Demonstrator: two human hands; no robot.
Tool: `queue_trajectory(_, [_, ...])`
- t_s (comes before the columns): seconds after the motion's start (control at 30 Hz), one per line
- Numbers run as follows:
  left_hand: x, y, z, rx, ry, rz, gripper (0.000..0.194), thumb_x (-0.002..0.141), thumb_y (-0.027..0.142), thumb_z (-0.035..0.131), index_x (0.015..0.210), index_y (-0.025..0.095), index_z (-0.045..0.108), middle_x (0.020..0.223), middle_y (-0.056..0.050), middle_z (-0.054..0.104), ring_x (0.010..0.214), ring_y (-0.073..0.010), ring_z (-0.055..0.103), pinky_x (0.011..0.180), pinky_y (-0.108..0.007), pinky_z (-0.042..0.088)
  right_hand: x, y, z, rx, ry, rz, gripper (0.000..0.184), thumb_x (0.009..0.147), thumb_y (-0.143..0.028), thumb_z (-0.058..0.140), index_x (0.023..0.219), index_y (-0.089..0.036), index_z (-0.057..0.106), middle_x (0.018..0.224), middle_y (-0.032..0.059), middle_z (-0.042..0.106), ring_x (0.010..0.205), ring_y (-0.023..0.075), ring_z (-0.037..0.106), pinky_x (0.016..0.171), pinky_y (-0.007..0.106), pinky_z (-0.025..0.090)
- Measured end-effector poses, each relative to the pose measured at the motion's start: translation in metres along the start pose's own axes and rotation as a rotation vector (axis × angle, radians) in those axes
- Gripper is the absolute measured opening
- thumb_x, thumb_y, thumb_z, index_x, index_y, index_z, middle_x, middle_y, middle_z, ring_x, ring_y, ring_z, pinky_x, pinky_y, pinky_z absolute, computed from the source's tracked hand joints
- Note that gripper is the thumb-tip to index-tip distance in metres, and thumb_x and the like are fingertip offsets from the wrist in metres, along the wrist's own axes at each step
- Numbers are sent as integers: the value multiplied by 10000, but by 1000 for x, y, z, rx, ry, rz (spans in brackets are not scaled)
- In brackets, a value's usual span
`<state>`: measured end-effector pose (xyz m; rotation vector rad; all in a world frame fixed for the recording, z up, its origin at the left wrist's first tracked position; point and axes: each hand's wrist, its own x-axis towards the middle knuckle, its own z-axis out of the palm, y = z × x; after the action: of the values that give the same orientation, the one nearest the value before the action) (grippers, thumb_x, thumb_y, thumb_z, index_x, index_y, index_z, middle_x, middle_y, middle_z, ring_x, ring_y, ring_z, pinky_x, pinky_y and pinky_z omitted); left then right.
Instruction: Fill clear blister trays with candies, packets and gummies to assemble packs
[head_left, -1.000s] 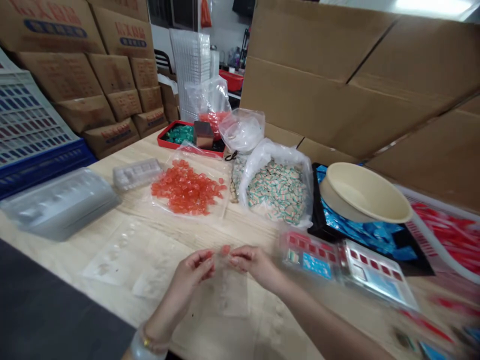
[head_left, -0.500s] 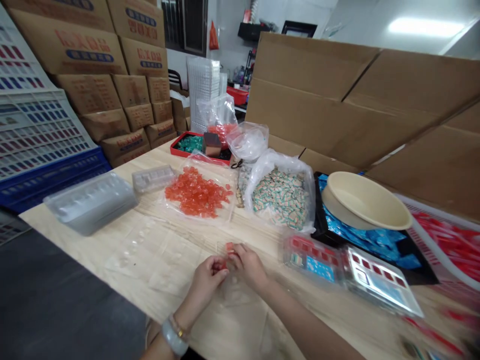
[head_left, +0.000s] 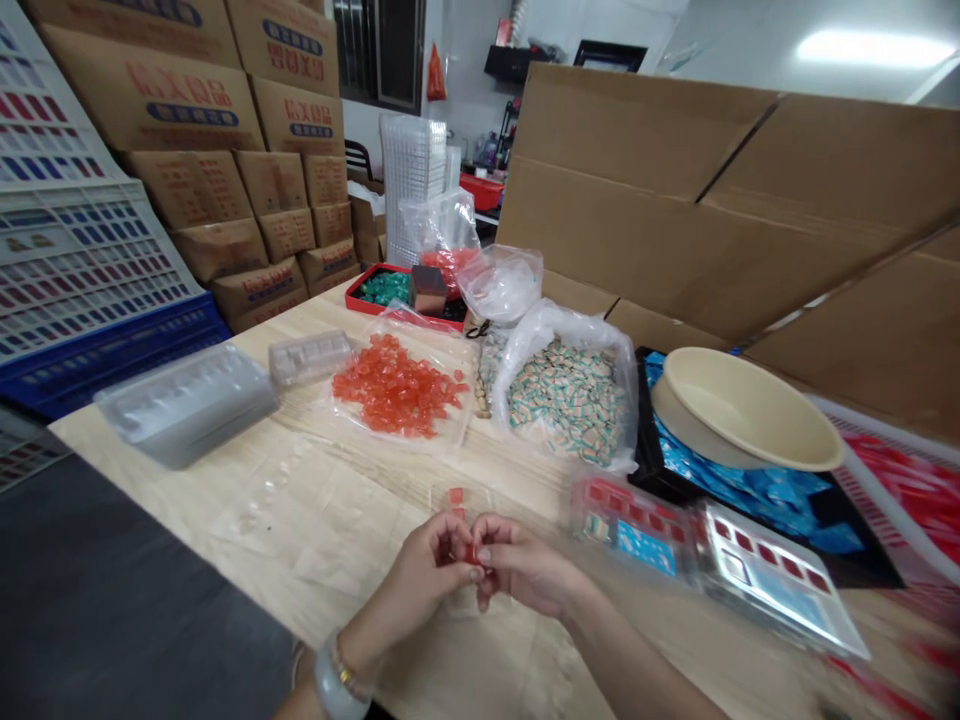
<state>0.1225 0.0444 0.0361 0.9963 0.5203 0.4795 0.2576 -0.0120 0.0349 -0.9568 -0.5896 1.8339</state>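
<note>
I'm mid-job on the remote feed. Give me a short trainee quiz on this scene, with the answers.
1. What do the left hand and right hand hold between them? A) a small red piece B) a green piece C) a striped sweet
2. True or false: the beige basin rests on blue packets.
3. Fill in the blank: the green pieces lie in a tray with a ___ rim.

Key: 1. A; 2. True; 3. red
</note>
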Motion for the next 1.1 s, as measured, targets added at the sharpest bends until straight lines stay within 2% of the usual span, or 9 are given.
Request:
queue_trajectory(0.2, [-7, 0, 0, -185, -104, -122, 178, 616, 193, 679, 677, 127, 526, 627, -15, 579, 564, -100, 528, 523, -192, 382, -1, 7, 2, -123, 98, -142, 284, 621, -319, 695, 601, -149, 468, 502, -48, 504, 389, 50, 442, 420, 199, 412])
queue_trajectory(0.3, [-14, 1, -4, -320, -89, -276, 195, 703, 272, 628, 766, 90, 595, 727, -59, 595, 624, -76, 517, 574, -162, 376, -1, 11, 6, -148, 183, -200, 308, 646, -379, 666, 610, -162, 451, 441, -66, 459, 384, 51, 415, 418, 186, 376])
queue_trajectory(0.43, [-19, -1, -4, -428, -44, -404, 210, 684, 285, 651, 767, 94, 624, 720, -44, 573, 581, -52, 474, 572, -153, 366, 0, 13, 9, -186, 193, -221, 324, 658, -415, 641, 616, -168, 436, 436, -75, 429, 378, 45, 382, 420, 183, 345])
queue_trajectory(0.5, [-20, 0, -2, -400, -22, -393, 205, 670, 291, 661, 756, 109, 623, 705, -31, 561, 579, -58, 463, 547, -159, 353, 0, 13, 10, -220, 201, -225, 328, 650, -416, 641, 605, -170, 429, 446, -71, 434, 381, 44, 381, 418, 183, 335])
queue_trajectory(0.67, [-19, 1, 4, -159, 168, -162, 254, 592, 331, 709, 617, 122, 567, 623, 5, 527, 549, -66, 428, 492, -175, 299, 2, 17, 12, -214, 323, -209, 279, 624, -359, 626, 577, -177, 419, 423, -81, 409, 357, 41, 338, 398, 187, 325])
queue_trajectory(0.8, [-18, -4, 4, -184, 225, -170, 321, 584, 406, 695, 617, 133, 530, 541, 31, 479, 462, -47, 358, 433, -182, 234, 0, 27, 14, -126, 395, -145, 217, 666, -340, 552, 603, -190, 409, 418, -90, 368, 346, 49, 294, 392, 204, 324])
queue_trajectory(0.87, [-21, -10, 3, -228, 242, -222, 334, 585, 424, 687, 644, 135, 530, 528, 31, 474, 459, -52, 370, 415, -181, 216, -5, 32, 13, -243, 412, -202, 178, 701, -341, 534, 669, -187, 450, 502, -57, 437, 416, 73, 378, 443, 221, 360])
queue_trajectory(1.0, [-29, -26, 1, -274, 253, -297, 329, 600, 413, 679, 658, 132, 517, 581, 16, 506, 471, -49, 395, 407, -172, 218, -22, 35, 13, -791, 288, -437, 126, 759, -276, 533, 857, -200, 550, 792, 31, 548, 743, 141, 506, 678, 279, 407])
queue_trajectory(1.1, [-29, -38, -2, -230, 248, -290, 320, 637, 430, 637, 675, 141, 503, 558, 24, 491, 463, -58, 397, 406, -172, 238, -28, 34, 9, -1037, 239, -423, 90, 796, -212, 481, 822, -201, 567, 764, 33, 547, 731, 142, 506, 672, 272, 403])
